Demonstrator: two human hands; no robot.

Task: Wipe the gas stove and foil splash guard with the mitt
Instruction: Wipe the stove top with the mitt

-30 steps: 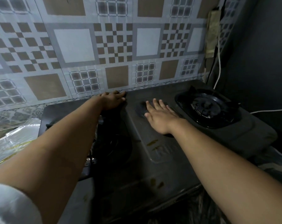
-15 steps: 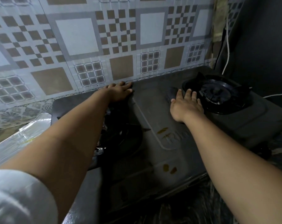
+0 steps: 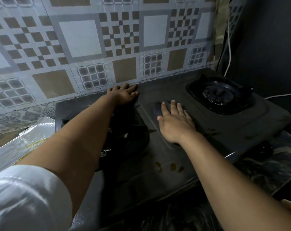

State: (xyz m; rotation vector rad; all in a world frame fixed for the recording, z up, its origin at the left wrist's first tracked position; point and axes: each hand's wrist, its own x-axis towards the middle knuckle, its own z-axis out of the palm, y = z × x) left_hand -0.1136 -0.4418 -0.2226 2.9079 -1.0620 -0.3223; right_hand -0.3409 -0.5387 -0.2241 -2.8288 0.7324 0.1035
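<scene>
The dark mitt [image 3: 158, 108] lies flat on the middle panel of the gas stove [image 3: 216, 130], pinned under the right hand [image 3: 175, 124]. The fingers [image 3: 174, 105] are spread and pressed down on it, not curled around anything, and part of the cloth shows past the fingertips and beside the thumb. The left hand [image 3: 124, 95] rests palm down with fingers extended at the stove's back edge, just where it meets the foil splash guard [image 3: 84, 47]; it grasps nothing and seems only to brace.

As for progress, the judgement is that wiping of the stove top is under way but far from finished. Nearer the person than the right fingers, brown grease spots [image 3: 172, 167] sit on the front strip, and faint smears show to the right of the wrist. The patterned guard beyond the left fingers shows no sign either way of being wiped; in this dim light I cannot tell.

To the right of the mitt hand is the right burner [image 3: 219, 95] in its recessed tray, and below the left forearm the left burner [image 3: 128, 139], partly hidden. Both raised grates would interrupt a flat sweep. A clear crinkled plastic sheet [image 3: 24, 139] lies far left on the surface, and a white cable [image 3: 229, 47] hangs at the right corner, close to the guard's end.
</scene>
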